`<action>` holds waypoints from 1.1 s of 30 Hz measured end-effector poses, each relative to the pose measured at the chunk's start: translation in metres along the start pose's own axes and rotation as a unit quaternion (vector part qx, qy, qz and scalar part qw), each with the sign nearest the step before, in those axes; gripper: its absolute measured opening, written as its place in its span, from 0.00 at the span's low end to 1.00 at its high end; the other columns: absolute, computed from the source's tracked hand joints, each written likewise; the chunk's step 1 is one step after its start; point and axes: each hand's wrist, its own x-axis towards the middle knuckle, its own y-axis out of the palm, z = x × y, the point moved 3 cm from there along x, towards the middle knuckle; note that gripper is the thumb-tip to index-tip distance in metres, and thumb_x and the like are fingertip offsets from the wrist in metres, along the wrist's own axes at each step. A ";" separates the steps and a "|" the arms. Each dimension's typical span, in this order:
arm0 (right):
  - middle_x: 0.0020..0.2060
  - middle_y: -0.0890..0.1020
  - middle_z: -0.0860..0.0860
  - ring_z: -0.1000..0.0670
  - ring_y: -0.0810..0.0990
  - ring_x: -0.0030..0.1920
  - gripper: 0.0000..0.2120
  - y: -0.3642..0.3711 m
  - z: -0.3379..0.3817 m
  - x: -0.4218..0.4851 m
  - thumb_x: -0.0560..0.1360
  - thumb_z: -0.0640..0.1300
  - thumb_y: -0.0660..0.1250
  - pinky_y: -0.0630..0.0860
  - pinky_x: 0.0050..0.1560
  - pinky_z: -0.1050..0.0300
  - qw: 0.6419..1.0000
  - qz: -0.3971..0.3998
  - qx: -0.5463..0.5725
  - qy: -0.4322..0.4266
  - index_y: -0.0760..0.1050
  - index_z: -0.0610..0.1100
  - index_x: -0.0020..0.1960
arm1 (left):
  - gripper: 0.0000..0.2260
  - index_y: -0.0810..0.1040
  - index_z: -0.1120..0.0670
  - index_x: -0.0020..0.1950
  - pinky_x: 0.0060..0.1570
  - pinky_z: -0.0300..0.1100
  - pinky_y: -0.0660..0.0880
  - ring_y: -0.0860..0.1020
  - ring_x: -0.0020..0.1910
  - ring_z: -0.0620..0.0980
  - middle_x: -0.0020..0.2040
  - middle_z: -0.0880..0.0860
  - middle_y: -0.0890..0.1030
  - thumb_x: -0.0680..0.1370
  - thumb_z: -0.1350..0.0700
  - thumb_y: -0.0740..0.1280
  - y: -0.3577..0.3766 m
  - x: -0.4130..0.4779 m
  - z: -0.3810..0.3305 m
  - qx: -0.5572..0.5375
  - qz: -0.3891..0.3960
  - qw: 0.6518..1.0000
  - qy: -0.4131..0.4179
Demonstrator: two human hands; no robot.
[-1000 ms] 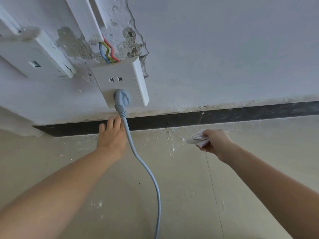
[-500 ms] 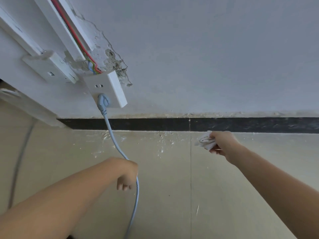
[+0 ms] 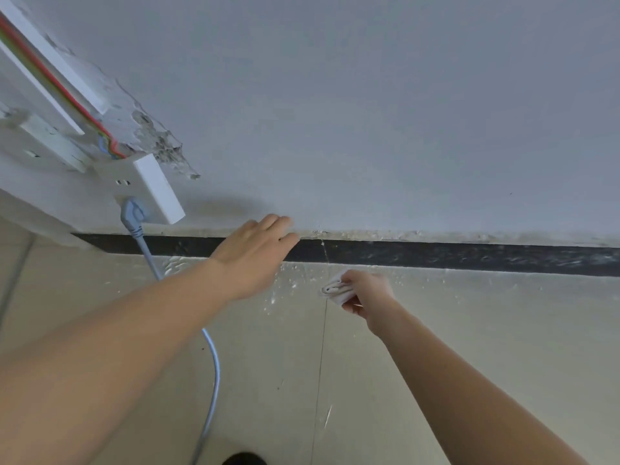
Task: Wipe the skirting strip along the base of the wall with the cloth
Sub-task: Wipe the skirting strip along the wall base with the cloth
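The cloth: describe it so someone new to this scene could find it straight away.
Follow the black skirting strip along the base of the grey wall to its pale vertical scratch. Just below that, over the beige floor, the right hand grips a small folded white cloth. It is the only fabric here; the left hand is empty.

Nothing to read here as I look down. The white socket at the left of the frame shows no lettering I can make out, and the black skirting strip carries none.
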 end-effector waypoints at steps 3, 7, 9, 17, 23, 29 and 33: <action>0.29 0.71 0.47 0.54 0.70 0.22 0.09 0.012 -0.007 0.019 0.73 0.31 0.62 0.70 0.29 0.64 0.993 0.036 0.108 0.021 0.70 0.39 0.36 | 0.31 0.66 0.59 0.73 0.71 0.49 0.57 0.58 0.74 0.56 0.75 0.57 0.63 0.69 0.66 0.61 0.000 0.009 0.008 0.095 -0.162 0.979 0.083; 0.30 0.72 0.46 0.53 0.70 0.27 0.09 0.023 -0.012 0.034 0.75 0.31 0.61 0.72 0.30 0.64 0.980 0.064 0.187 0.023 0.70 0.38 0.37 | 0.33 0.55 0.62 0.78 0.74 0.51 0.55 0.54 0.77 0.56 0.78 0.58 0.54 0.74 0.61 0.61 -0.004 0.033 0.024 0.196 -0.252 0.946 0.059; 0.33 0.75 0.43 0.50 0.74 0.31 0.07 0.026 -0.014 0.040 0.76 0.33 0.62 0.76 0.38 0.59 0.981 0.045 0.186 0.027 0.72 0.38 0.39 | 0.35 0.52 0.62 0.78 0.74 0.51 0.55 0.52 0.77 0.56 0.78 0.58 0.50 0.74 0.60 0.63 0.000 0.039 0.026 0.216 -0.269 0.937 0.064; 0.40 0.78 0.41 0.44 0.80 0.40 0.06 0.068 -0.008 0.059 0.78 0.34 0.59 0.82 0.47 0.51 0.965 0.060 0.254 0.031 0.73 0.34 0.53 | 0.33 0.47 0.58 0.79 0.74 0.50 0.45 0.40 0.77 0.55 0.78 0.57 0.40 0.80 0.47 0.56 0.027 0.055 0.034 0.270 -0.321 0.906 0.065; 0.40 0.74 0.44 0.48 0.78 0.35 0.18 0.058 0.013 0.066 0.79 0.32 0.54 0.80 0.28 0.60 0.946 0.032 0.322 0.002 0.65 0.34 0.68 | 0.34 0.43 0.58 0.79 0.73 0.50 0.43 0.36 0.76 0.55 0.77 0.58 0.36 0.81 0.41 0.51 0.035 0.064 0.036 0.305 -0.363 0.879 0.042; 0.38 0.76 0.41 0.49 0.76 0.31 0.10 -0.004 0.009 0.055 0.79 0.33 0.52 0.78 0.25 0.64 0.873 -0.073 0.481 -0.006 0.71 0.34 0.45 | 0.35 0.40 0.58 0.79 0.73 0.51 0.36 0.34 0.76 0.56 0.77 0.59 0.34 0.81 0.39 0.49 0.039 0.072 0.040 0.315 -0.399 0.860 0.041; 0.34 0.81 0.45 0.53 0.73 0.28 0.15 -0.001 -0.012 0.055 0.80 0.43 0.53 0.71 0.23 0.66 0.874 -0.108 0.472 -0.025 0.76 0.42 0.42 | 0.36 0.40 0.59 0.78 0.72 0.53 0.34 0.33 0.75 0.58 0.76 0.60 0.34 0.81 0.38 0.49 0.042 0.075 0.041 0.327 -0.400 0.855 0.045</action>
